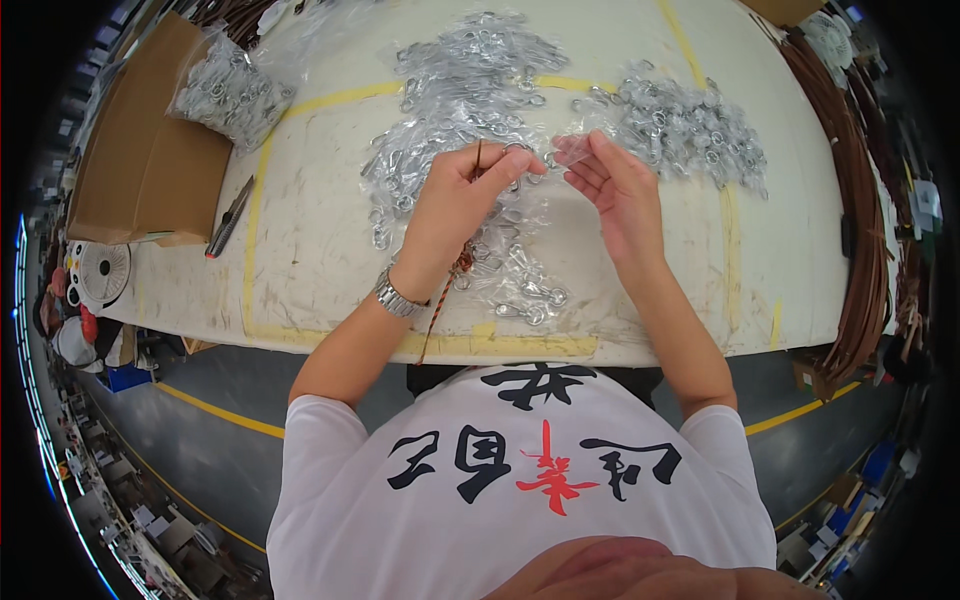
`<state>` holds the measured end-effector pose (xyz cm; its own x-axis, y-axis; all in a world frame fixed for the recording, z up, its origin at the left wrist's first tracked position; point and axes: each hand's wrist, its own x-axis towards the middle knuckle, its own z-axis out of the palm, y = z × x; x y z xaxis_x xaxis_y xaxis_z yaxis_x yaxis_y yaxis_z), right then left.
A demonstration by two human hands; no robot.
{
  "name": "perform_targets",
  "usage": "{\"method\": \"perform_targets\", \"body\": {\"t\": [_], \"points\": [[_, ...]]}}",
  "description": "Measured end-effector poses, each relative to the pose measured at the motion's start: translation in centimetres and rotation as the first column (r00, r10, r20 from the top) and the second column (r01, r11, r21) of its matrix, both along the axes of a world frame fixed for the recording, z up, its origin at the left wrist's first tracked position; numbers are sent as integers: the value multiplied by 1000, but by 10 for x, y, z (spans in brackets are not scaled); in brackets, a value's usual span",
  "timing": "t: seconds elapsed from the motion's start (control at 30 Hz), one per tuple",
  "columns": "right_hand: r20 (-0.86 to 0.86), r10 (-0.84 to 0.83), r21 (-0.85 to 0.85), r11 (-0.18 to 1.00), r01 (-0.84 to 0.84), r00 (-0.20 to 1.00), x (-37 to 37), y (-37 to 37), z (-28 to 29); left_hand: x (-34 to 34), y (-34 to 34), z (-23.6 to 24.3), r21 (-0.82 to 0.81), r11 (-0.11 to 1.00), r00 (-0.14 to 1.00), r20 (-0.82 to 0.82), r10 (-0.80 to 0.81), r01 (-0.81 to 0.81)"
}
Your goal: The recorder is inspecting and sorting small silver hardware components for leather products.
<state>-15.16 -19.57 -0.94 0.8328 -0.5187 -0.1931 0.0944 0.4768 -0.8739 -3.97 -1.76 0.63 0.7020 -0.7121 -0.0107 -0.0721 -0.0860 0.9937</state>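
My left hand (455,200) is closed, thumb against the fingers, over a pile of bagged metal clips (420,140). A thin brown cord (436,315) runs out of it, hanging past the wrist toward the table's near edge; a short brown end shows above the knuckles. Metal shows by the left fingertips, but whether it is held or lies behind them I cannot tell. To the right, my right hand (630,205) pinches a small clear plastic bag (572,150) between thumb and fingers. The two hands are a short gap apart.
Another heap of bagged metal clips (690,130) lies at the right. Several bagged clips (530,300) are near the front edge. At left stand a cardboard box (140,150), a full clear bag (235,95), a utility knife (231,218) and a small fan (100,272). Brown strips (860,270) line the right edge.
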Motion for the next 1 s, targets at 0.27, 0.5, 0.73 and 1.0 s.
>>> {"method": "perform_targets", "body": {"t": [0.27, 0.5, 0.73, 1.0], "points": [[-7, -12, -35, 999, 12, 1000, 2, 3, -2, -7, -7, 2, -140, 980, 966, -236, 108, -144], [-3, 23, -81, 996, -23, 1000, 1, 12, -2, -10, -7, -6, -121, 987, 977, -200, 77, -103], [78, 47, -118, 992, -38, 996, 2, 20, -5, -17, -12, -6, -158, 976, 952, -290, 98, -149], [29, 87, -158, 984, -82, 996, 1, 25, -9, -19, -9, -5, -159, 982, 936, -350, 40, -101]]}}
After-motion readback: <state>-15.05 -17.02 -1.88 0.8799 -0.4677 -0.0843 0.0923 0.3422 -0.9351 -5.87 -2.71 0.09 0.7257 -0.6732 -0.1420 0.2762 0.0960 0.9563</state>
